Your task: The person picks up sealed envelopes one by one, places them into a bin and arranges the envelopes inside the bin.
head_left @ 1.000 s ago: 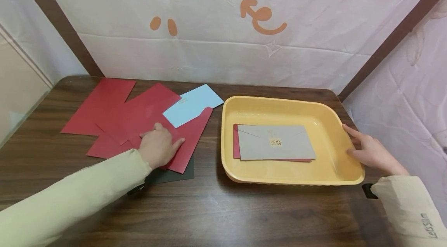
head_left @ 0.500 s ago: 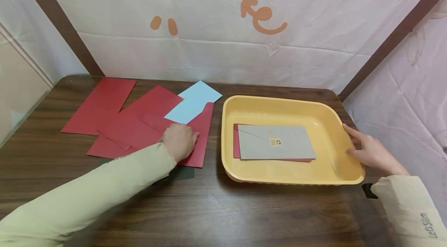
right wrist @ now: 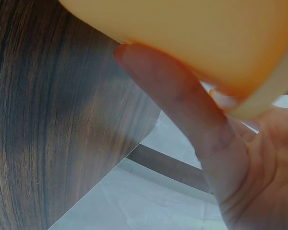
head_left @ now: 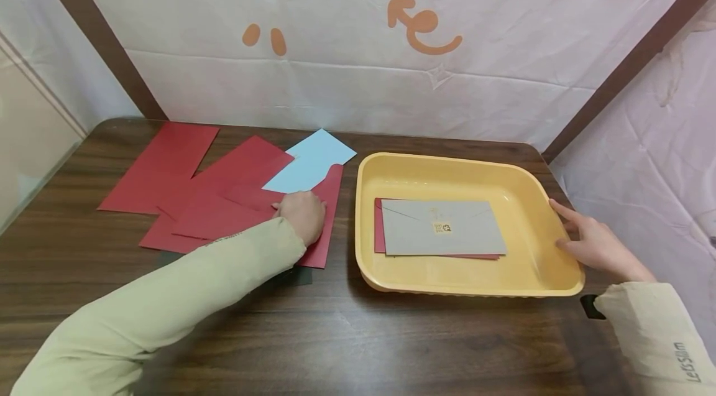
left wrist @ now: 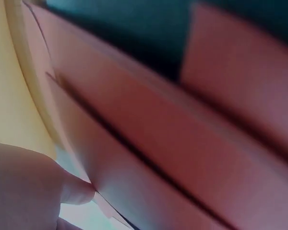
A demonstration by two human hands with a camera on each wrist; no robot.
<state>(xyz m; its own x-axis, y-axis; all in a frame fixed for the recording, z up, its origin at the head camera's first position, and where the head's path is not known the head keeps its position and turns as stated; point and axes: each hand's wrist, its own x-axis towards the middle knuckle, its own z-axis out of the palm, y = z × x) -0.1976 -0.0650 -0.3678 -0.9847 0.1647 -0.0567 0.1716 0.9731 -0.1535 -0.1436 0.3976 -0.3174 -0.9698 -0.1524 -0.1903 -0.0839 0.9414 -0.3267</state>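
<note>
My left hand [head_left: 302, 216] lies over a fanned pile of red envelopes [head_left: 246, 163] on the table's left half, fingers curled down onto the top ones. In the left wrist view its thumb [left wrist: 77, 189] is at the edge of a red envelope [left wrist: 120, 129], whose far side is hidden. A light blue envelope [head_left: 310, 160] sticks out behind the pile, and a dark envelope [head_left: 302, 276] shows beneath it. My right hand [head_left: 598, 247] grips the right rim of a yellow plastic tray [head_left: 542, 259]. A grey envelope [head_left: 447, 240] with a small label lies in the tray over red ones [head_left: 379, 228].
The dark wood table [head_left: 335, 346] backs onto a white printed curtain [head_left: 358, 91] with brown edging. Another curtain [head_left: 665, 153] hangs close by the right hand. At the far left, a red envelope [head_left: 156, 166] reaches toward the table's back edge.
My left hand has slid right across the pile. A top red envelope has shifted right with it, the rightmost red one has turned, and the light blue one has moved slightly. The right hand stays put.
</note>
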